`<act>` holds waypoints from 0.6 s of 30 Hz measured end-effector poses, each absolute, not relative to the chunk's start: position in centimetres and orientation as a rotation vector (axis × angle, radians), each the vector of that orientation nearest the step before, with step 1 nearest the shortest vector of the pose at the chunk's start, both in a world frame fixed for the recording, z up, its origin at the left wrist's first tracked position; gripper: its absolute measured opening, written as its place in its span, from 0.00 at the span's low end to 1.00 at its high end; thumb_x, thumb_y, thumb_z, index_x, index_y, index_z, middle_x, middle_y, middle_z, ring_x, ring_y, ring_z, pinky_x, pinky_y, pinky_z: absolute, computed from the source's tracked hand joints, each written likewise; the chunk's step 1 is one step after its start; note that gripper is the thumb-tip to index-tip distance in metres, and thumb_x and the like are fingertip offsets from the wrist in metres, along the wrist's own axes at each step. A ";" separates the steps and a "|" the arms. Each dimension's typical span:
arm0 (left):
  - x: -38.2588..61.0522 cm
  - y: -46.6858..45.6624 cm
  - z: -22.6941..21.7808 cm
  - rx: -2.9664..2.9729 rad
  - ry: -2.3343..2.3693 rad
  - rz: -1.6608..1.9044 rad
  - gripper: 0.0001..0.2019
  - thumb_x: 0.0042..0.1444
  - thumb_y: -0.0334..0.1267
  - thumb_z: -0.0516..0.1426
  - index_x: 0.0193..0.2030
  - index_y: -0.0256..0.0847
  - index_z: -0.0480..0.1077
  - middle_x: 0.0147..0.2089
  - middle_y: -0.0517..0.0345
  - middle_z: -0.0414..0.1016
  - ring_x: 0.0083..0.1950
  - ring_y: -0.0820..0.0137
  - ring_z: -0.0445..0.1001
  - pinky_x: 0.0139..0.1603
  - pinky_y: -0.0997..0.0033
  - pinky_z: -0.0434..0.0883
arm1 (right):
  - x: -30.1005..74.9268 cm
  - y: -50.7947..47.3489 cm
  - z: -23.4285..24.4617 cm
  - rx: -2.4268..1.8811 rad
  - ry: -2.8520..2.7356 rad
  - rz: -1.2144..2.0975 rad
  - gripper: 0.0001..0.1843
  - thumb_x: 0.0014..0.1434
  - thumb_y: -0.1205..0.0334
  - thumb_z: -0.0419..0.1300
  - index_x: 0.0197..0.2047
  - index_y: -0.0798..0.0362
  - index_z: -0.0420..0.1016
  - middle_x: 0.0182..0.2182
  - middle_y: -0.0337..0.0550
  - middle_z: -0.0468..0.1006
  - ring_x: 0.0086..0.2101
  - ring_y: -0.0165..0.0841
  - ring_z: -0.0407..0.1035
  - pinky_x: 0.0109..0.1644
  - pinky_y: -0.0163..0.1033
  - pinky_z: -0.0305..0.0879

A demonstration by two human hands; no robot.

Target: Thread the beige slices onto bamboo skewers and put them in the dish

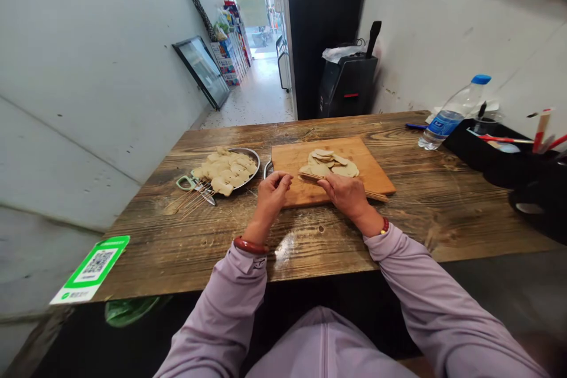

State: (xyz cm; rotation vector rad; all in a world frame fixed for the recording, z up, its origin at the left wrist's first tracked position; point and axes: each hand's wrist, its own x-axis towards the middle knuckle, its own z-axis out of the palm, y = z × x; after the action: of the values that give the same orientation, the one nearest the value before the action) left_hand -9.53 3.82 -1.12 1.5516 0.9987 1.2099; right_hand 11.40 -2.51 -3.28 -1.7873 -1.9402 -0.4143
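Observation:
A bundle of thin wooden skewers point(376, 195) lies along the near edge of the wooden cutting board point(287, 156). My right hand point(348, 194) is closed over the bundle, thumb and fingers on its left part. Behind it on the board is a pile of pale, flat, round slices point(328, 162). My left hand point(273, 192) is pinched at the board's left edge; anything between its fingertips is too small to make out. To its left, skewered pale slices point(228, 168) are heaped on a round metal plate point(257, 159), their sticks pointing toward me.
Scissors with pale green handles point(185, 182) lie partly under the skewered slices. At the right stand a water bottle point(447, 121) and a black organizer point(473, 150) with pens. A green QR-code card point(95, 266) lies at the table's left corner. A black speaker point(348, 85) stands beyond the table.

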 end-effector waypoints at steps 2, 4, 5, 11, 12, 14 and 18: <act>-9.4 3.7 -1.0 1.541 1.005 1.230 0.11 0.56 0.46 0.63 0.35 0.39 0.78 0.29 0.58 0.75 0.32 0.71 0.71 0.37 0.70 0.68 | 11.3 -2.5 -3.3 -1.809 -1.965 -0.399 0.31 0.78 0.45 0.43 0.37 0.54 0.79 0.29 0.48 0.83 0.30 0.34 0.73 0.32 0.40 0.47; -9.4 3.6 -1.0 1.569 1.011 1.261 0.11 0.56 0.45 0.63 0.36 0.39 0.78 0.30 0.58 0.76 0.32 0.71 0.71 0.37 0.70 0.68 | 11.3 -2.5 -3.2 -1.829 -1.985 -0.390 0.31 0.77 0.45 0.43 0.37 0.54 0.79 0.29 0.49 0.83 0.30 0.34 0.74 0.31 0.40 0.46; -9.4 3.5 -0.9 1.598 1.011 1.276 0.10 0.56 0.44 0.63 0.36 0.39 0.78 0.31 0.57 0.76 0.33 0.71 0.71 0.38 0.70 0.68 | 11.2 -2.6 -3.1 -1.838 -1.990 -0.390 0.31 0.77 0.45 0.44 0.37 0.54 0.80 0.29 0.49 0.83 0.30 0.34 0.74 0.31 0.40 0.46; -9.3 3.0 -0.2 1.825 0.994 1.309 0.05 0.56 0.39 0.64 0.33 0.40 0.78 0.32 0.57 0.76 0.34 0.69 0.71 0.38 0.69 0.67 | 11.1 -2.7 -2.9 -1.857 -2.016 -0.390 0.29 0.77 0.46 0.47 0.36 0.54 0.80 0.31 0.49 0.84 0.31 0.35 0.75 0.31 0.40 0.46; -9.3 2.9 -0.1 1.851 0.993 1.312 0.05 0.56 0.39 0.64 0.32 0.40 0.77 0.31 0.57 0.75 0.33 0.70 0.71 0.37 0.69 0.66 | 11.1 -2.7 -2.9 -1.854 -2.024 -0.382 0.29 0.76 0.46 0.47 0.36 0.54 0.80 0.31 0.49 0.84 0.31 0.35 0.75 0.32 0.40 0.46; -9.3 3.0 -0.1 1.862 0.987 1.314 0.06 0.56 0.39 0.64 0.31 0.40 0.76 0.30 0.58 0.74 0.33 0.70 0.69 0.37 0.69 0.65 | 11.1 -2.8 -2.8 -1.841 -2.044 -0.364 0.28 0.76 0.46 0.47 0.37 0.54 0.80 0.32 0.49 0.84 0.31 0.35 0.74 0.32 0.40 0.46; -9.4 3.2 -0.3 1.757 0.948 1.253 0.09 0.54 0.42 0.65 0.30 0.40 0.74 0.30 0.60 0.71 0.32 0.71 0.67 0.36 0.70 0.63 | 11.0 -2.9 -2.5 -1.819 -2.079 -0.337 0.28 0.77 0.47 0.47 0.37 0.54 0.80 0.32 0.49 0.84 0.32 0.35 0.74 0.32 0.40 0.46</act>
State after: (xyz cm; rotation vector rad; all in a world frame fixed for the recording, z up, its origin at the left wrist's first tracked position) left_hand -9.41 3.21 -0.33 1.7568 0.9476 1.2532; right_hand 11.00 -2.87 -2.54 -1.8188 -2.0793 -0.3372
